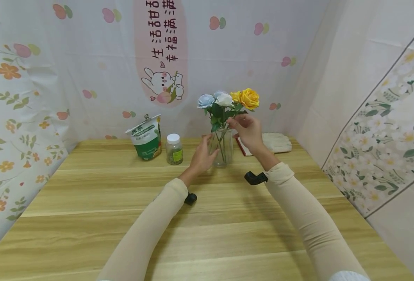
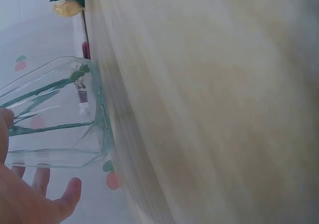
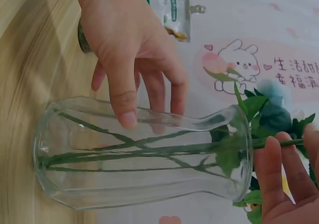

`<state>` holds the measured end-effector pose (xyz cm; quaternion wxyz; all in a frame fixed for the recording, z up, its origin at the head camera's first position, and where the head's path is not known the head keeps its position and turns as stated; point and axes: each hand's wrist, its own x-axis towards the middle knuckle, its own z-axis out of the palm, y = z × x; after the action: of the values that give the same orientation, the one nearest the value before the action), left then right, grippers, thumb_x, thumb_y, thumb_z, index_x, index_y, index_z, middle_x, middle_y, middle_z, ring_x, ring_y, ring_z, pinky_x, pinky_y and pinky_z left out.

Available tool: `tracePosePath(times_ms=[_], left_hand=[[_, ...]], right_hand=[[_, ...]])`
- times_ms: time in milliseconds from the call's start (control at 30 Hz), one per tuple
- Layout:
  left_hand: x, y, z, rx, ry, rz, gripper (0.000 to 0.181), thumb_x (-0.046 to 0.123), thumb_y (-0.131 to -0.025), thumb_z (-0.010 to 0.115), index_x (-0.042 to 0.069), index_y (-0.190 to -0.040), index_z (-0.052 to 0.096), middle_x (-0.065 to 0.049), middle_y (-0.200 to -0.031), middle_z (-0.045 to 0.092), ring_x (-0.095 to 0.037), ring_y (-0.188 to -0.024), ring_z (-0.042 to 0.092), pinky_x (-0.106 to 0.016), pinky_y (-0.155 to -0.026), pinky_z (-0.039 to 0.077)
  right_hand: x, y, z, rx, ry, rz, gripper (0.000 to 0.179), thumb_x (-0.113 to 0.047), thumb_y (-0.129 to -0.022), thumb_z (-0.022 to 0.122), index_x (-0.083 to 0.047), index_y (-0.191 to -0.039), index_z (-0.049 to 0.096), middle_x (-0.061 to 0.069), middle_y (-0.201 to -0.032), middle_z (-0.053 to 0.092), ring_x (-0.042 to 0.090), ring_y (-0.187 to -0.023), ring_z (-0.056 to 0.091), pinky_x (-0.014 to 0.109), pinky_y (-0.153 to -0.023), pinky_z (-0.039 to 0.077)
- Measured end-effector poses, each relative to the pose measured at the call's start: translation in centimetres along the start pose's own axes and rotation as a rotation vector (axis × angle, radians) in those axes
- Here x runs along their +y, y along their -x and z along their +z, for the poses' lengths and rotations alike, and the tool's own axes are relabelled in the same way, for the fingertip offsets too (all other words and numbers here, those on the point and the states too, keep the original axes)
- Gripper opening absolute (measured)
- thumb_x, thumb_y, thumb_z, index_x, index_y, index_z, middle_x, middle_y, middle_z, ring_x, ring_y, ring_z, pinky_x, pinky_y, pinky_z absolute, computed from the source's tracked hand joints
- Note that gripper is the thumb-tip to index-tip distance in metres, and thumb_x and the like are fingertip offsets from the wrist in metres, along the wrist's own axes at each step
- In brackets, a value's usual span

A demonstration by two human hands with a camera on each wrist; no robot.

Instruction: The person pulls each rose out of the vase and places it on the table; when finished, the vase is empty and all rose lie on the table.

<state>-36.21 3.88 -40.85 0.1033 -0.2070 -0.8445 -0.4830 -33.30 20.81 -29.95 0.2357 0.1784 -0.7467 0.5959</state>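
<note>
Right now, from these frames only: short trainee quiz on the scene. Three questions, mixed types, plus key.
1. True or false: the vase has toppled, since it looks sideways in the right wrist view.
2. Which hand is at the stems just above the vase?
A) left
B) right
C) neither
3. Fill in: in the head view, the jar stands to the ____ of the vase.

Key
1. False; the head view shows it upright on the table.
2. B, the right hand.
3. left
</note>
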Motion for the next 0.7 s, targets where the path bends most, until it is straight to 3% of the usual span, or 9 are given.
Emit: tracePosePath(times_ms=[200,367,500,600,700], left_hand=[[-0.1,0.1,0.0,0.006,0.012,-0.017,0.064,0.022,-0.099,0.063,0.013,-0.153,0.029,-0.008,-0.156,0.038,-0.028,-0.139,0.042,-0.048,-0.108,0.041],[-0.2,0.2,-0.1,0.007,0.019,-0.011,0.065,0.021,-0.099,0.064,0.012,-0.153,0.029,-0.008,-0.156,0.038,-0.029,-0.139,0.042,-0.048,-0.109,0.040],[-0.1,0.1,0.0,0.001,0.023,-0.006,0.066,0.021,-0.099,0.064,0.013,-0.153,0.029,-0.008,-0.157,0.037,-0.029,-0.139,0.042,-0.048,-0.109,0.039],[0.1,0.0,0.0,-0.002,0.018,-0.009,0.066,0.022,-0.099,0.063,0.014,-0.154,0.028,-0.007,-0.157,0.036,-0.028,-0.139,0.042,-0.048,-0.110,0.039],[0.1,0.2,-0.2,-0.008,0.015,-0.014,0.065,0.022,-0.099,0.063,0.014,-0.154,0.028,-0.006,-0.158,0.036,-0.028,-0.139,0.041,-0.049,-0.109,0.039]], right_hand=[[1.1,-0.4,0.5,0.029,-0.084,0.067,0.017,-0.005,-0.089,0.074,0.007,-0.098,0.067,0.010,-0.098,0.075,0.023,-0.086,0.071,0.026,-0.053,0.057],[-0.2,0.0,0.9,0.068,-0.084,0.110,0.022,-0.003,-0.091,0.071,0.013,-0.106,0.067,0.020,-0.102,0.073,0.032,-0.091,0.070,0.025,-0.054,0.056],[-2.1,0.7,0.9,0.125,-0.062,0.031,0.021,0.001,-0.092,0.068,0.017,-0.106,0.066,0.030,-0.100,0.069,0.015,-0.078,0.070,0.023,-0.050,0.054],[-2.8,0.8,0.8,0.186,-0.055,-0.098,0.020,0.005,-0.091,0.067,0.020,-0.104,0.064,0.036,-0.096,0.067,0.001,-0.070,0.066,0.022,-0.046,0.051],[-2.8,0.4,0.7,0.235,-0.058,-0.196,0.018,0.007,-0.091,0.066,0.020,-0.103,0.063,0.036,-0.094,0.067,-0.002,-0.066,0.066,0.020,-0.044,0.050]])
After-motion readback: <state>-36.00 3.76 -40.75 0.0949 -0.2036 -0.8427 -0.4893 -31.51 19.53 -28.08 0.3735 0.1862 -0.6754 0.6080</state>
